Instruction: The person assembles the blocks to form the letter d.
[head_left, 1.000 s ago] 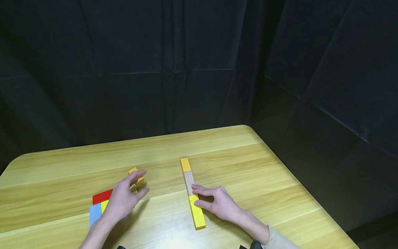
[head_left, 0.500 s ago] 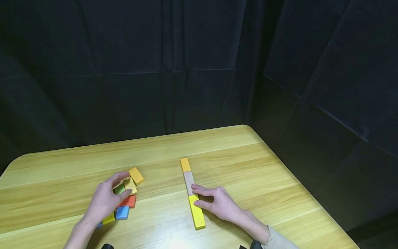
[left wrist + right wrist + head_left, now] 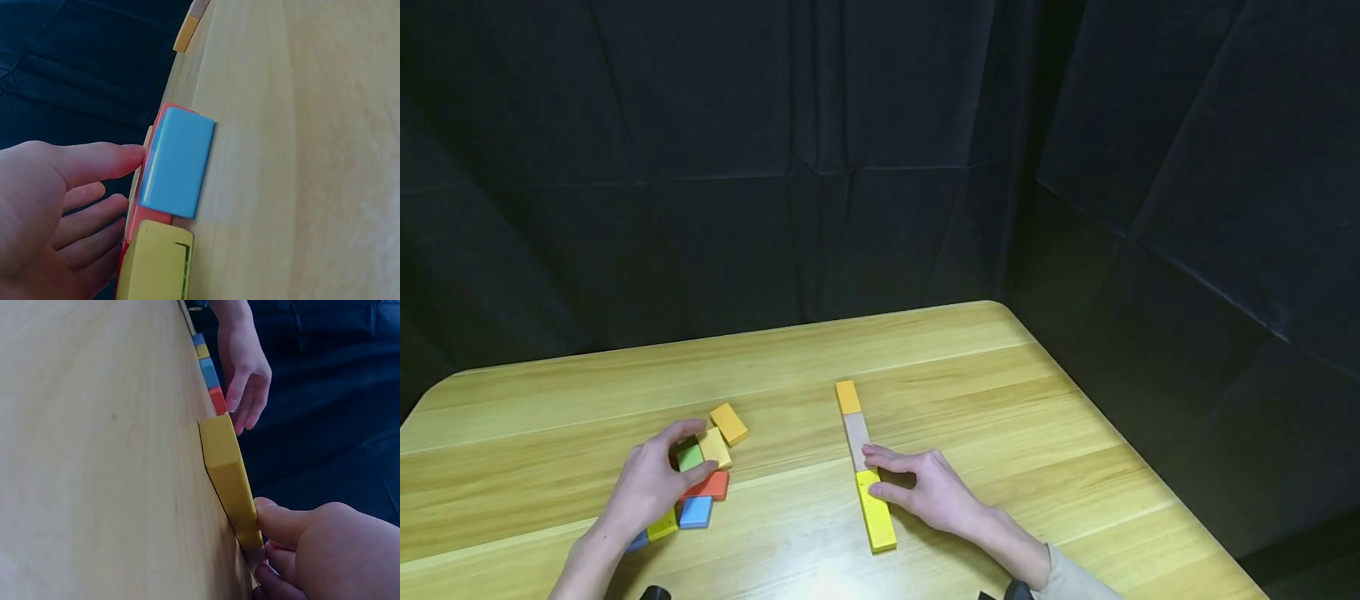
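My left hand (image 3: 647, 479) hovers with thumb and fingers spread over a cluster of toy blocks. Between them lie a green block (image 3: 690, 457) and a cream block (image 3: 715, 447). The left wrist view shows the thumb near a red block (image 3: 150, 215), beside a blue block (image 3: 178, 162). My right hand (image 3: 928, 492) rests its fingertips on a straight row of blocks. Its thumb touches the yellow block (image 3: 878, 525), while the fingers touch the greyish-tan block (image 3: 854, 433). An orange block (image 3: 847, 397) ends that row at the far side.
Near the left hand lie another orange block (image 3: 729, 423), an olive-yellow block (image 3: 662, 526) and a partly hidden dark blue block (image 3: 637, 542). The wooden table (image 3: 1000, 417) meets dark curtains (image 3: 737, 208) at the back and right.
My left hand has moved left and toward me, away from the orange block, uncovering the cream and green blocks. The green block shows more fully now. The right hand stays put.
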`<state>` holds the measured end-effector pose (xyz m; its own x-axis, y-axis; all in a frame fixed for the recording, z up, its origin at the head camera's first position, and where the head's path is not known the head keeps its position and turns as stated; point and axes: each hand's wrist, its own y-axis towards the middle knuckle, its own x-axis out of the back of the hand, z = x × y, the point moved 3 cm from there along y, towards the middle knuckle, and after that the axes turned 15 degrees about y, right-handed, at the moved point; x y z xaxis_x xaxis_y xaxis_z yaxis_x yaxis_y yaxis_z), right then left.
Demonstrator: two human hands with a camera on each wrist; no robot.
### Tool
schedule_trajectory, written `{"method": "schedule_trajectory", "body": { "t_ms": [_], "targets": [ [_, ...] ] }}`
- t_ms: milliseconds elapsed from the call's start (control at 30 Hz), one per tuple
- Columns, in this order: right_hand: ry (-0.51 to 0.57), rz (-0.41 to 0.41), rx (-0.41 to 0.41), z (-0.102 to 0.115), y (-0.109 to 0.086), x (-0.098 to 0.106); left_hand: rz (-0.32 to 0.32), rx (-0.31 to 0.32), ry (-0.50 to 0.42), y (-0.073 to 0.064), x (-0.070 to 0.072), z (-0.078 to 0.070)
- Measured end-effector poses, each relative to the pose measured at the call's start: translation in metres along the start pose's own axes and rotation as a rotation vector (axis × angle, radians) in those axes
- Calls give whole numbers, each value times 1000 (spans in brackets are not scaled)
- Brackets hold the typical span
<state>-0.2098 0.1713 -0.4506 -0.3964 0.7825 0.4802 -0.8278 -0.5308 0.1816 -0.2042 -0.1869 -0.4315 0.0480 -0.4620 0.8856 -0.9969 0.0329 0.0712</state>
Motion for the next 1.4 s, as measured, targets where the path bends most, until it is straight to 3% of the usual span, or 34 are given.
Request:
{"method": "schedule_trajectory", "body": {
  "t_ms": [500, 1400],
  "targets": [
    [4, -8, 7, 1, -1, -1, -29, 0, 14, 0, -1, 0],
    [9, 2, 13, 2, 1, -1, -10, 50, 15, 1, -2, 4]
  ]
}}
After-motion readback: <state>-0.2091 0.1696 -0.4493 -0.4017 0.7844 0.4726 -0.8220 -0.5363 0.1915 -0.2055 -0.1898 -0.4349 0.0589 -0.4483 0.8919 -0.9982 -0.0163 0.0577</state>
